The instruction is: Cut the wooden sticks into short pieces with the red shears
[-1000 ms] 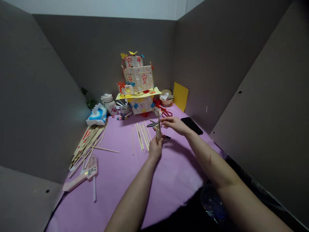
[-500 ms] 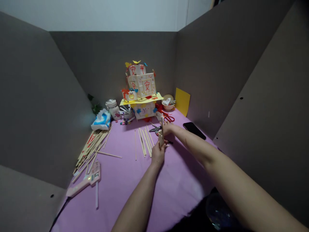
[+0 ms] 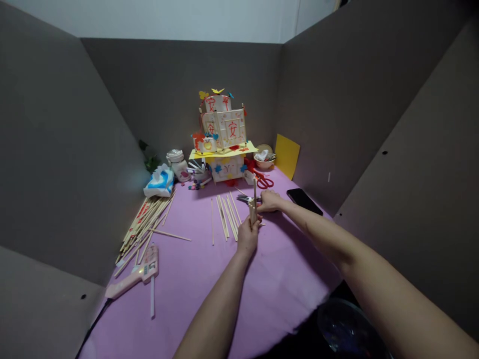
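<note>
Left hand (image 3: 247, 238): fingers clenched round the lower part of the short stick bundle (image 3: 252, 213); same hold as a second ago.
Stick bundle: upright in the left hand, above the purple cloth (image 3: 187, 284), one stick poking well above the rest; no longer touched by the right hand.
Right hand (image 3: 270, 201): biggest change; a second ago at the bundle's tall stick, now beyond the bundle at the pliers (image 3: 243, 198). Fingers curl over the handle end; grip partly hidden, cannot tell if closed.
Pliers: blades point left, just behind the bundle; handles look swung right compared with half a second ago.
Meaning: likely a switch from handling sticks to handling the tool, left hand just steadying.
Loose stick row (image 3: 222, 218): on the cloth left of the bundle, unchanged.
Glue gun (image 3: 149, 264): lies near left, untouched.
Stick pile (image 3: 147, 224): far left, untouched.
Paper lantern (image 3: 226, 169): stands behind, unchanged.
</note>
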Tool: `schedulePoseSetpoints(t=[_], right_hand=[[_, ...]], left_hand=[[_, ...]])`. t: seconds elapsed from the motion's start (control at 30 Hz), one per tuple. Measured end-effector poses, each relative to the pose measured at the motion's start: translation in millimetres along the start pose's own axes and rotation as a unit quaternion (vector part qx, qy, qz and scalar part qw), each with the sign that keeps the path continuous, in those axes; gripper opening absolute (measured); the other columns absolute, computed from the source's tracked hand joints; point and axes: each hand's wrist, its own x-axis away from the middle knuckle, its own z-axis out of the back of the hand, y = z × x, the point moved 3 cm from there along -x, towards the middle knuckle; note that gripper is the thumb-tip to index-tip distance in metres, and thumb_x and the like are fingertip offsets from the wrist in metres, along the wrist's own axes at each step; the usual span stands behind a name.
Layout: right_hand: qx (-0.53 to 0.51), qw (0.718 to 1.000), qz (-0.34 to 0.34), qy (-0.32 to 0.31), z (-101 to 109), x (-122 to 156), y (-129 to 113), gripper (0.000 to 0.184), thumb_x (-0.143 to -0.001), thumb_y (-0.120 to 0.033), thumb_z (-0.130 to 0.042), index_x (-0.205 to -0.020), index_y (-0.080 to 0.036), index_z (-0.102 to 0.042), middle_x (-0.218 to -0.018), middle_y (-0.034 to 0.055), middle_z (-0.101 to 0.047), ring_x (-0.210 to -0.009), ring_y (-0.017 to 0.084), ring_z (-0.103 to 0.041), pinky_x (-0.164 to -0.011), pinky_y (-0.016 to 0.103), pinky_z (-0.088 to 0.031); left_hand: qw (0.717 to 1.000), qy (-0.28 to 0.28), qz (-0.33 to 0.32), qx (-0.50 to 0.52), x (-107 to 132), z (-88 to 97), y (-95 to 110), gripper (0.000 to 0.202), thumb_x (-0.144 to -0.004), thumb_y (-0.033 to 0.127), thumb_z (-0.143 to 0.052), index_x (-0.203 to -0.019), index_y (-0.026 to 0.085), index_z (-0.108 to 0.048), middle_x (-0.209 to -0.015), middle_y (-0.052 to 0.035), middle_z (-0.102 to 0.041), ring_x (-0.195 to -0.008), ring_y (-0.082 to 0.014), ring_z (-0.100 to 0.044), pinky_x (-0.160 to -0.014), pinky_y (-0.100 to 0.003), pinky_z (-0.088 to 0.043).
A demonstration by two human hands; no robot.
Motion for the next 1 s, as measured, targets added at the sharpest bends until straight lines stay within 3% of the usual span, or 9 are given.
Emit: schedulePoseSetpoints(t=[0.1,0.2,0.3,0.43,0.63,0.8,1.0], right_hand=[[-0.013,0.999,-0.049,0.021,15.3,29.8,12.9,0.043,-0.069,-0.048,-0.067,-0.092,-0.013,-0.058,-0.083,0.0105,-0.065,-0.073,0.021,-0.06,-0.06,0.027,-0.041],[-0.096,0.989,-0.097,0.055,37.4,77.5,23.5,0.033,-0.078,-0.043,-0.054,-0.096,-0.015,-0.057,-0.079,0.0063,-0.065,-0.066,0.017,-0.059,-0.054,0.025,-0.039],[-0.127,0.982,-0.105,0.092,62.5,135.9,19.0,0.032,-0.075,-0.038,-0.055,-0.099,-0.018,-0.057,-0.082,0.0044,-0.065,-0.069,0.017,-0.059,-0.056,0.025,-0.04],[-0.039,0.989,-0.092,0.105,86.9,191.2,-7.7,0.041,-0.069,-0.036,-0.063,-0.105,-0.018,-0.056,-0.097,0.0085,-0.066,-0.08,0.02,-0.061,-0.064,0.027,-0.042],[0.087,0.993,-0.072,0.016,94.5,194.8,-35.6,0.044,-0.069,-0.044,-0.063,-0.103,-0.017,-0.055,-0.097,0.0113,-0.066,-0.079,0.022,-0.061,-0.059,0.028,-0.039],[0.158,0.986,-0.059,-0.004,100.8,186.1,-46.3,0.039,-0.071,-0.049,-0.061,-0.092,-0.016,-0.054,-0.086,0.0106,-0.065,-0.068,0.021,-0.058,-0.052,0.028,-0.034],[0.174,0.983,-0.053,-0.022,103.2,181.9,-61.4,0.043,-0.071,-0.051,-0.062,-0.096,-0.016,-0.054,-0.089,0.0118,-0.066,-0.071,0.021,-0.06,-0.053,0.028,-0.035]], left_hand=[[1.0,0.0,0.0,-0.023,0.4,0.9,3.9,0.018,-0.085,0.019,-0.053,-0.099,0.016,-0.066,-0.096,-0.009,-0.071,-0.089,-0.0201,-0.068,-0.081,-0.032,-0.053],[1.0,-0.006,0.006,-0.021,0.2,0.6,6.1,0.019,-0.086,0.019,-0.053,-0.1,0.016,-0.065,-0.098,-0.0095,-0.072,-0.088,-0.02,-0.069,-0.08,-0.032,-0.053],[0.999,-0.002,0.002,-0.038,-0.4,-0.1,5.9,0.019,-0.085,0.019,-0.053,-0.1,0.016,-0.065,-0.098,-0.009,-0.072,-0.089,-0.0203,-0.068,-0.081,-0.032,-0.052],[0.998,0.0,-0.019,-0.056,-1.1,-1.8,1.8,0.02,-0.084,0.019,-0.053,-0.1,0.017,-0.066,-0.097,-0.0072,-0.072,-0.088,-0.0199,-0.068,-0.081,-0.031,-0.051],[0.998,0.0,-0.019,-0.066,-1.3,-2.3,-3.2,0.02,-0.084,0.016,-0.052,-0.098,0.019,-0.065,-0.093,-0.0045,-0.072,-0.083,-0.0171,-0.068,-0.078,-0.028,-0.051],[0.997,-0.008,-0.026,-0.066,-2.0,-2.3,-3.4,0.02,-0.084,0.014,-0.051,-0.098,0.018,-0.065,-0.095,-0.0056,-0.072,-0.084,-0.0177,-0.068,-0.077,-0.028,-0.052],[0.998,-0.013,-0.026,-0.064,0.3,-2.5,2.8,0.022,-0.085,0.014,-0.05,-0.1,0.018,-0.065,-0.093,-0.0047,-0.072,-0.085,-0.0165,-0.068,-0.076,-0.025,-0.051]])
